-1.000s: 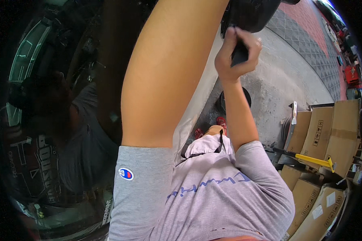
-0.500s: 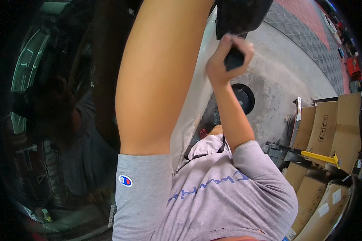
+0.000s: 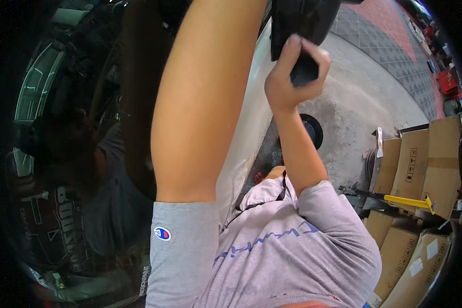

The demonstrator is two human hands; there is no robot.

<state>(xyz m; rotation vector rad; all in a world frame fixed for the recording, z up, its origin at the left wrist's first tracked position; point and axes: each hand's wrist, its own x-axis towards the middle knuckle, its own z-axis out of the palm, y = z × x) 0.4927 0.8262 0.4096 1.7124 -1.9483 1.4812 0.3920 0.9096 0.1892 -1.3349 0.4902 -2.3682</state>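
Observation:
My left forearm (image 3: 200, 102) in a grey sleeve reaches up past the top edge, beside a glossy dark car surface (image 3: 82, 169) that mirrors me; its hand is out of sight. My right hand (image 3: 297, 74) is closed round a small black object (image 3: 304, 69), its thumb and fingertips raised to the lower edge of a glossy black car part (image 3: 303, 20), shaped like a mirror housing. Whether they touch it is unclear. A pale panel (image 3: 241, 154) runs down behind my left forearm.
A black round pan (image 3: 313, 132) lies on the concrete floor (image 3: 349, 97). Cardboard boxes (image 3: 410, 154) are stacked at the right with a yellow-handled tool (image 3: 405, 201) across them. Grey and red tiles (image 3: 385, 51) and red items (image 3: 447, 84) are farther back.
My right hand has shifted left and moved a little down, then back up at the black part. The view has shifted slightly; the black pan shows right of my forearm.

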